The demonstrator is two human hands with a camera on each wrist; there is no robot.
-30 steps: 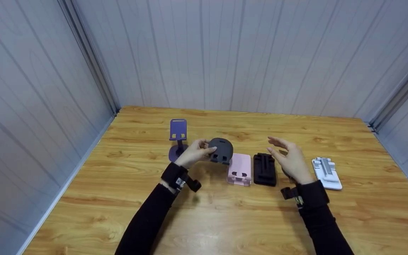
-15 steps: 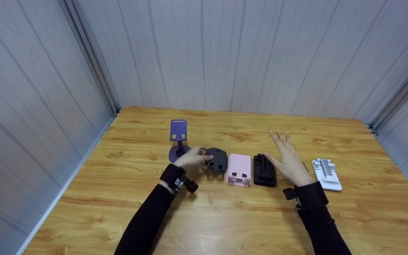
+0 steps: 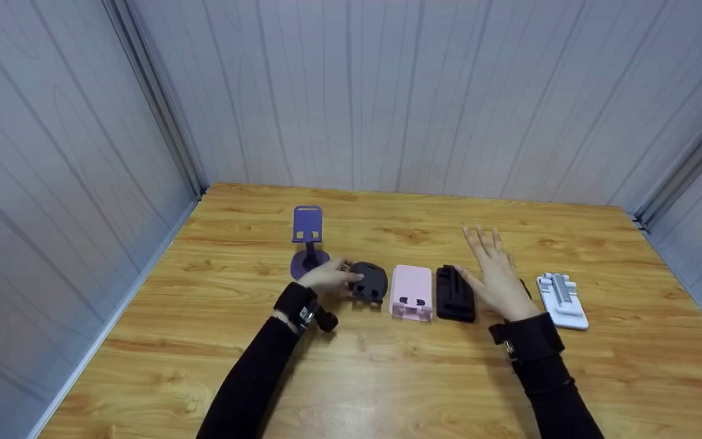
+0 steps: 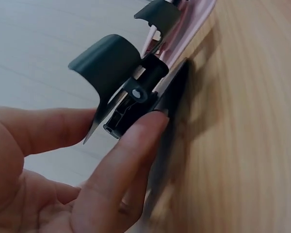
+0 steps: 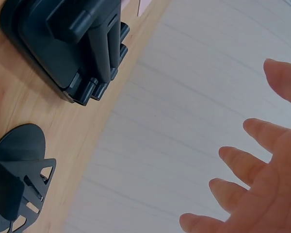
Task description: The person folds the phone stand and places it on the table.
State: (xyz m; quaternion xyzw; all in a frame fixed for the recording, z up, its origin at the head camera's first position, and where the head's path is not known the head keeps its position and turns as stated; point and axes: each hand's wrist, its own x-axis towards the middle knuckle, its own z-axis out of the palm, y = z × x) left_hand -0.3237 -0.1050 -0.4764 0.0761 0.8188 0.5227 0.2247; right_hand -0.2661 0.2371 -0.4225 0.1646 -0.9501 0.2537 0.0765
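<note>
My left hand (image 3: 328, 277) pinches the left side of a dark grey folding phone stand (image 3: 368, 281) with thumb and fingers. In the left wrist view the thumb is on its upper plate and the fingers are under it, by the hinge and base. The stand is low over the wooden table; I cannot tell whether its base fully touches. A pink phone stand (image 3: 412, 286) lies just right of it. My right hand (image 3: 498, 281) is held with fingers spread, holding nothing, between a black folded phone stand (image 3: 456, 296) and a mostly hidden black round-based stand (image 5: 19, 179).
A purple phone stand (image 3: 307, 225) stands upright behind my left hand. To the right of my right hand lies a white folded phone stand (image 3: 563, 300). The wooden table (image 3: 387, 378) meets pale panel walls at the back and sides.
The dark grey phone stand has come down and left from over the pink stand's edge, in my left hand. My right hand has turned and spread its fingers.
</note>
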